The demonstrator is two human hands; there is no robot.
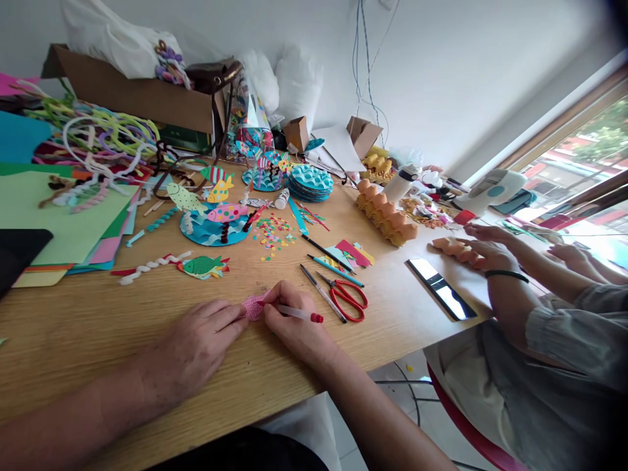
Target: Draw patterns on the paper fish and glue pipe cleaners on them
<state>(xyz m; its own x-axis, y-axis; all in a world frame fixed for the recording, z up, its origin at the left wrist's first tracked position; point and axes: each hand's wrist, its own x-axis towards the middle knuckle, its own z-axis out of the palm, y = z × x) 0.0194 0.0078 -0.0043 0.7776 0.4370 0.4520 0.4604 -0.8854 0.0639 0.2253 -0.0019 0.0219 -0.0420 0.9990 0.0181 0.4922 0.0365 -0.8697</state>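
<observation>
My right hand (299, 327) grips a red pen (300, 313) with a clear barrel, its tip at a small pink paper cutout (254, 307) on the table. The fingertips of my left hand (203, 337) hold the cutout's left edge down, partly covering it. Beyond my hands lies a green paper fish (203, 267) beside a twisted white pipe cleaner (156, 264). Right of them rest red-handled scissors (349, 299), a grey-white pen (322, 292) and a teal pen (338, 271). Further back, several paper fish stand on a blue paper base (216, 237).
Confetti dots (271, 234), blue scalloped plates (310, 183) and an egg carton (385, 212) lie further back. Coloured paper sheets (63, 229) and pipe cleaners (98, 140) fill the left. At right, a co-worker's hands (490, 255) touch a carton strip near a phone (440, 288).
</observation>
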